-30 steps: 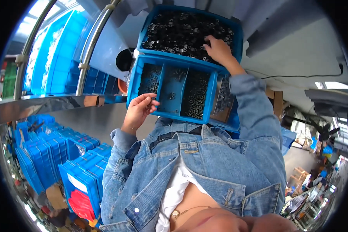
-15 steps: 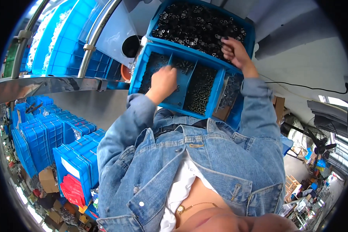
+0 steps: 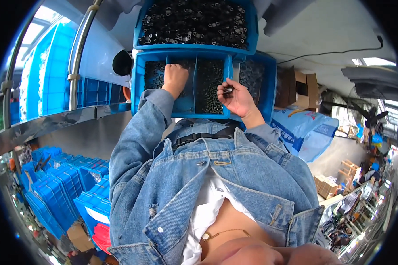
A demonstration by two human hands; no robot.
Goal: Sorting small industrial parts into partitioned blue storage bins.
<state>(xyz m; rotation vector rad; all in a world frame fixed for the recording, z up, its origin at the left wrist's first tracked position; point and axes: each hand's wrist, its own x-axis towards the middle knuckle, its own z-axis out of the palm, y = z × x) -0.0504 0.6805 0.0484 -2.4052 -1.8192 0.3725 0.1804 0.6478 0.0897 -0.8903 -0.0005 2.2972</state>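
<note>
My left hand (image 3: 175, 80) is a closed fist, knuckles up, over the left part of a divided blue bin (image 3: 138, 84); whatever its fingers hold is hidden. Small ring-like pieces (image 3: 154, 75) lie beside it. Palm up, my right hand (image 3: 239, 100) has its fingers curled round a small black part (image 3: 227, 89) with a shiny spot. It is at the bin's right wall, beside a compartment of small screws (image 3: 213, 104). Beyond stands a blue crate (image 3: 253, 26) full of black parts with triangular silvery ends (image 3: 194, 24).
Another blue bin (image 3: 271, 84) with small pieces adjoins on the right. A metal rail (image 3: 44, 121) and upright pole (image 3: 77, 62) are on the left, near stacked blue crates (image 3: 57, 190). An open cardboard box (image 3: 303, 88) and a blue plastic bag (image 3: 309, 130) lie to the right.
My right hand has come back from the far crate to the near bin's right side, now palm up with a small black part. My left hand stays closed over the left compartments. The view has shifted.
</note>
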